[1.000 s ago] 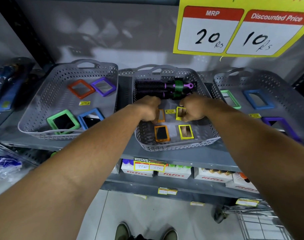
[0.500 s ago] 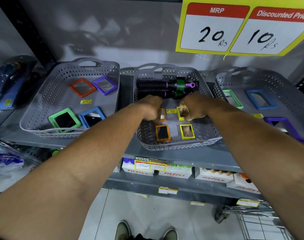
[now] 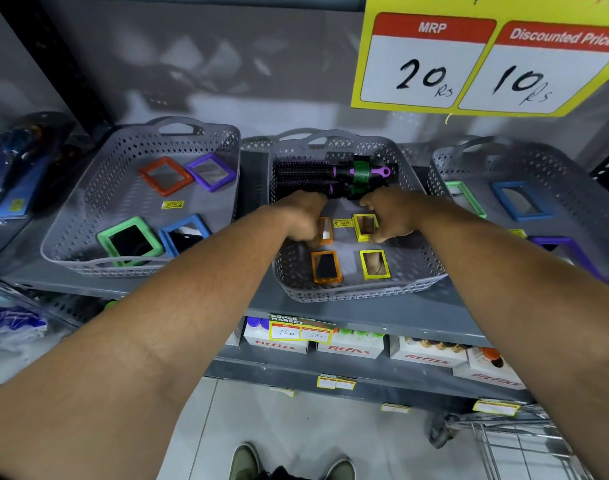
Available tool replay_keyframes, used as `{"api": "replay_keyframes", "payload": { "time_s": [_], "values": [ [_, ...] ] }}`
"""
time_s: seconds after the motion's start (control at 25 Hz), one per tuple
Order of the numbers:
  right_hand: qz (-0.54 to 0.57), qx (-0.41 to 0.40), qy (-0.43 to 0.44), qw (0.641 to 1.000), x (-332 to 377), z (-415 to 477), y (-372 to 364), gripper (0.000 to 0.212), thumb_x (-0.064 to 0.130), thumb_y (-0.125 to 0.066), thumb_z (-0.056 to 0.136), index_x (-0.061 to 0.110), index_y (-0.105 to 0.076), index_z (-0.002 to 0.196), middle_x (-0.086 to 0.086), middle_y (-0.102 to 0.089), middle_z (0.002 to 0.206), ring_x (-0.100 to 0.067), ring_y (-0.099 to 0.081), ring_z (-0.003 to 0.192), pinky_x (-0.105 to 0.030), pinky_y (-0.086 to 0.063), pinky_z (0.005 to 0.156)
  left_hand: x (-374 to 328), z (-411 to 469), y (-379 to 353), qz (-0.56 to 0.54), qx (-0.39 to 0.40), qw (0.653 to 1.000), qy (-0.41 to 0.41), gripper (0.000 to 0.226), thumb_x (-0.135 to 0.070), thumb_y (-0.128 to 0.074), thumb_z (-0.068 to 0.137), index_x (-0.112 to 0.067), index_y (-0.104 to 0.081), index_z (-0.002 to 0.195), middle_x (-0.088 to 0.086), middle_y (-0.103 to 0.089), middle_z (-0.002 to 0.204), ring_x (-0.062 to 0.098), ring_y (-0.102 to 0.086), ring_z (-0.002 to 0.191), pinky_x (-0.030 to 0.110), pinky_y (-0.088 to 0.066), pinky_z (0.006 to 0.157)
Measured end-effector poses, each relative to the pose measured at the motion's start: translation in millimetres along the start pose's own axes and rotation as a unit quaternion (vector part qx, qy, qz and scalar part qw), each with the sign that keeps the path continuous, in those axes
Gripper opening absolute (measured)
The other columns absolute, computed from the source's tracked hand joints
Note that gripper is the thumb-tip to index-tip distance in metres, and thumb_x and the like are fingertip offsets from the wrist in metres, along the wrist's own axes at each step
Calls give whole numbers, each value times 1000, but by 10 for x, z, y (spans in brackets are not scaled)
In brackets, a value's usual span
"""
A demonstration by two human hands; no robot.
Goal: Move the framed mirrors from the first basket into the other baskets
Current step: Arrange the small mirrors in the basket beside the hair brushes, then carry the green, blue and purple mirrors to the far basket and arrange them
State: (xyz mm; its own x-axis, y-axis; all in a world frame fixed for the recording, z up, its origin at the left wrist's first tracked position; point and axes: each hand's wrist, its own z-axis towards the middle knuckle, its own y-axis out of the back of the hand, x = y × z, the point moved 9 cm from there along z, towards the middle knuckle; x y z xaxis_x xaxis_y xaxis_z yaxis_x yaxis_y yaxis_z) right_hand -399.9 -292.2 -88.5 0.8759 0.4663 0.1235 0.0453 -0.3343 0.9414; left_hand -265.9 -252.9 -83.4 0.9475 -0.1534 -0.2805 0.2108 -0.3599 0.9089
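Both hands have barely shifted: left hand [image 3: 304, 220] pinches the orange mirror [image 3: 325, 230], right hand [image 3: 391, 216] the yellow mirror [image 3: 364, 226], mid-frame inside the middle basket [image 3: 431, 268], walls close.

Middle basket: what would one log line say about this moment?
left hand: closed on orange mirror | right hand: closed on yellow mirror | middle basket: two mirrors lie free, brushes at back

left hand [image 3: 304, 221] covers left part of orange mirror [image 3: 325, 230] in middle basket [image 3: 424, 268]; fingers curled under, grip unclear. right hand [image 3: 391, 216] overlaps right edge of yellow mirror [image 3: 364, 226]. right of middle basket, right basket [image 3: 552, 168] blurred, purple mirror [image 3: 559, 245] partly behind forearm. price sign [image 3: 483, 60] above cut by frame top.
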Motion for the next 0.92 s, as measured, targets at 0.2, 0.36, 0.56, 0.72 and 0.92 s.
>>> {"api": "replay_keyframes", "payload": {
  "time_s": [0.2, 0.36, 0.56, 0.72, 0.92],
  "values": [
    [-42, -41, 14, 998, 45, -71, 260, 77, 32, -75, 76, 1, -44, 139, -24, -52, 138, -39, -50, 126, -42, -46, 102, -5, -116, 194, -30, -32, 999, -12, 69, -12, -73, 72, -10, -46, 135, 15, -56, 132, 33, -54, 119, 40, -49, 94],
    [-49, -100, 23, 994, 216, -113, 560, 56, 19, -64, 80, 2, -48, 131, -26, -51, 132, -41, -49, 123, -43, -47, 98, 180, -353, 614, -25, -109, 994, -13, 60, -11, -62, 73, -15, -51, 132, 13, -60, 129, 32, -56, 117, 39, -49, 94],
    [-68, -155, 40, 985, 609, -66, 823, 38, 20, -59, 84, 1, -51, 116, -24, -54, 125, -39, -52, 118, -41, -44, 91, 744, -756, 1057, 63, -184, 981, 26, 56, -11, -54, 77, -8, -45, 132, 19, -48, 140, 35, -44, 128, 38, -39, 103],
    [-62, -166, 76, 981, 1080, 31, 926, 66, 28, -53, 93, 4, -28, 149, -18, -27, 158, -32, -25, 146, -46, -28, 116, 1499, -1187, 1262, 98, -195, 971, 96, 59, -24, -59, 80, -8, -44, 134, 21, -48, 140, 36, -46, 127, 41, -40, 104],
    [-68, -173, 121, 975, 1820, 224, 928, 67, 30, -56, 89, 1, -33, 145, -22, -34, 153, -35, -31, 142, -47, -32, 114, 2287, -1678, 1331, 98, -200, 961, 160, 57, -20, -61, 82, -2, -43, 133, 27, -47, 138, 41, -49, 121, 42, -43, 100]
  ]
}}
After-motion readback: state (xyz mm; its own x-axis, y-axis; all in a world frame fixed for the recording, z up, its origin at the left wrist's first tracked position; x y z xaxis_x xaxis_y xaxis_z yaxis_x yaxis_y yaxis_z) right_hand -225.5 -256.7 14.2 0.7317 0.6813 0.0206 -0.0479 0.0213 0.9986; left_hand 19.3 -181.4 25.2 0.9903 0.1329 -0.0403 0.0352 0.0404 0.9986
